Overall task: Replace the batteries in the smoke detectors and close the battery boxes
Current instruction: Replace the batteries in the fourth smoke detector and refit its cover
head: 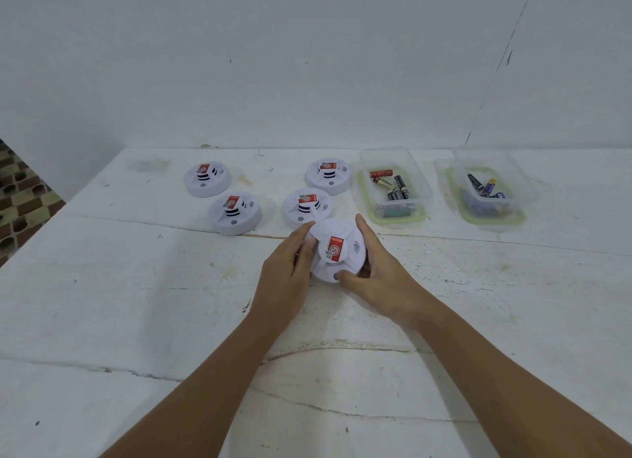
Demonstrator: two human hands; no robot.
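A round white smoke detector with a red label on its raised middle sits between my two hands, front face up. My left hand grips its left rim. My right hand wraps its right and near rim, thumb on the front edge. Several more white detectors lie behind it: one just beyond, one farther back, one to the left and one at the far left. Their battery boxes are hidden underneath.
Two clear plastic tubs stand at the back right of the white cracked table: the nearer tub holds several batteries, the right tub holds several more. A white wall rises behind. The table's left edge runs diagonally past a tiled floor.
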